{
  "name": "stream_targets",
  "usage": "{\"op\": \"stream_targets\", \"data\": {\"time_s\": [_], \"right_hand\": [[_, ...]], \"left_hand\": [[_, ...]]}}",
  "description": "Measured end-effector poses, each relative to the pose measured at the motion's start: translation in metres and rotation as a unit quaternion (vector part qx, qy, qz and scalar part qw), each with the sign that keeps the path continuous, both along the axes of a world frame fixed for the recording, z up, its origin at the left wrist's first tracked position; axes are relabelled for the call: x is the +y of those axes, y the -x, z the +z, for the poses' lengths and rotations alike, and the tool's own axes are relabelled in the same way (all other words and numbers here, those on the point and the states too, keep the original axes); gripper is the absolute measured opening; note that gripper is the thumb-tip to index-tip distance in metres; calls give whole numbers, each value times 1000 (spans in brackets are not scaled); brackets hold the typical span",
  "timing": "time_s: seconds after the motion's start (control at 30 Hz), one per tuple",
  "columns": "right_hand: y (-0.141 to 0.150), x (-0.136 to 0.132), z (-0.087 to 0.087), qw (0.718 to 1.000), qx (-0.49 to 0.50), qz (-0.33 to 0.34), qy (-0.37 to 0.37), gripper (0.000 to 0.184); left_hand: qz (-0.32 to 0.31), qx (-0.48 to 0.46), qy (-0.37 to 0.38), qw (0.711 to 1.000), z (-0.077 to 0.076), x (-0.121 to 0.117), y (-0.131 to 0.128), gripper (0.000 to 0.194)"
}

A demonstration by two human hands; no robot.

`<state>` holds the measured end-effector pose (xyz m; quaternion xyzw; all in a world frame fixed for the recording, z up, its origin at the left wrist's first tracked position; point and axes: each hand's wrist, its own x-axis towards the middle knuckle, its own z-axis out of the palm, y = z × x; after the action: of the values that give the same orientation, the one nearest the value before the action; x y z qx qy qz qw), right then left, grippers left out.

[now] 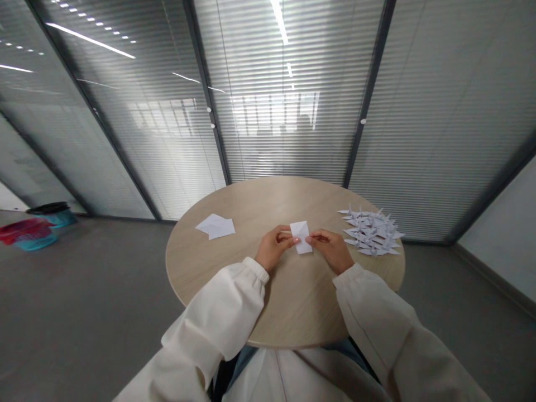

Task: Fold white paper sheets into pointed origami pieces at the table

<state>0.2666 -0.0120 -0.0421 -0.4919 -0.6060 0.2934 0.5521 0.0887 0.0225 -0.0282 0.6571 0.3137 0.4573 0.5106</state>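
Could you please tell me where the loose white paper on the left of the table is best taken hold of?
Pinch the white paper at its right corner, coming from the side of the left hand: it lies flat on the wooden table, so a corner probably lifts most easily.

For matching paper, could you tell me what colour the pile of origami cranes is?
The origami cranes are white, faintly lilac; head view.

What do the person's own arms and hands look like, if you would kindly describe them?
The left sleeve and right sleeve are loose, off-white and long, each gathered into a snug cuff at the wrist. The left hand and right hand are bare, with no gloves.
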Motion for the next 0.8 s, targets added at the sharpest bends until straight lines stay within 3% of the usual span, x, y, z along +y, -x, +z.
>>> {"op": "stream_targets", "data": {"time_s": [0.07, 0.4, 0.57, 0.8], "right_hand": [[0, 0, 0, 1000, 11, -6, -3, 25], [2, -1, 1, 999, 31, 15, 5, 22], [1, -1, 0, 999, 45, 1, 6, 25], [1, -1, -1, 999, 51, 0, 8, 25]], "left_hand": [[-22, 41, 4, 999, -2, 0, 0, 36], [40, 124, -40, 991, 0, -3, 2, 37], [16, 114, -19, 993, -2, -1, 1, 39], [-2, 165, -47, 985, 3, -6, 2, 45]]}}
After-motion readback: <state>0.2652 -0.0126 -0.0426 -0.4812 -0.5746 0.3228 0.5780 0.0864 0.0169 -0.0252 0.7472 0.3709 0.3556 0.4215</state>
